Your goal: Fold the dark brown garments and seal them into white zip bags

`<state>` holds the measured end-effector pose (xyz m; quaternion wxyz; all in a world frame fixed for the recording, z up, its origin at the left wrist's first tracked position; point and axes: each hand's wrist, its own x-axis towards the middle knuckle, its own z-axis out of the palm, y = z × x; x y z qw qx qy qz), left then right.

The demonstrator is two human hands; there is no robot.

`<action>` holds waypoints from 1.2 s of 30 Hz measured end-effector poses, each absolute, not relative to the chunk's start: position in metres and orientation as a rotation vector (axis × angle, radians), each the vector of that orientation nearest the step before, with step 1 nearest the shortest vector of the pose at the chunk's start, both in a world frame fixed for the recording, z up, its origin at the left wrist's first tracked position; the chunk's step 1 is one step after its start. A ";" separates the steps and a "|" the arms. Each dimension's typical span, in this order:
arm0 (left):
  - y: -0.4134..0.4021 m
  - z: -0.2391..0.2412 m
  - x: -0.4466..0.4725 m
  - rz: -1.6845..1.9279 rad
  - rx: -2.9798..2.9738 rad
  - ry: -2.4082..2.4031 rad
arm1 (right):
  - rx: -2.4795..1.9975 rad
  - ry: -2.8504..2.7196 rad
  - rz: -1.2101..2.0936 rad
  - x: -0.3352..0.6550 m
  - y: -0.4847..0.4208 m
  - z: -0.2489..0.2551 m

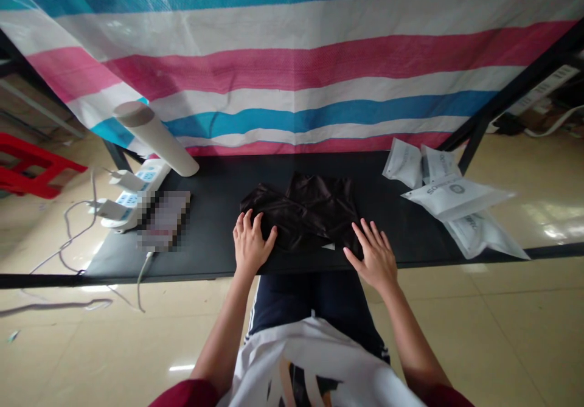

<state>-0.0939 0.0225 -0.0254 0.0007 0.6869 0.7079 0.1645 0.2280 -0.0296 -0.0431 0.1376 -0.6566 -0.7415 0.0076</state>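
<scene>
A dark brown, thin, shiny garment (305, 206) lies spread and creased on the black tabletop in front of me; its exact kind I cannot tell. A small white tag shows at its near edge. My left hand (252, 240) rests on its left edge with the fingers apart and the thumb toward the cloth. On the lower right corner lies my right hand (374, 255), fingers spread and thumb touching the fabric. Neither hand grips the cloth.
Several white printed pouches (458, 197) are piled at the right. On the left are a power strip (132, 197) with plugs, a phone (166, 218) on a cable, and a white bottle (157, 139). A striped plastic sheet (292, 66) hangs behind the table (214, 255).
</scene>
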 end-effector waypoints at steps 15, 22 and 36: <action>0.026 -0.027 -0.108 0.910 1.654 2.459 | -1.891 -2.157 -0.004 0.229 -0.030 -0.045; 0.027 -0.026 -0.109 0.945 1.568 2.445 | -1.883 -2.175 -0.076 0.229 -0.030 -0.044; 0.027 -0.037 -0.120 1.233 1.544 2.080 | -1.860 -2.151 -0.058 0.230 -0.029 -0.045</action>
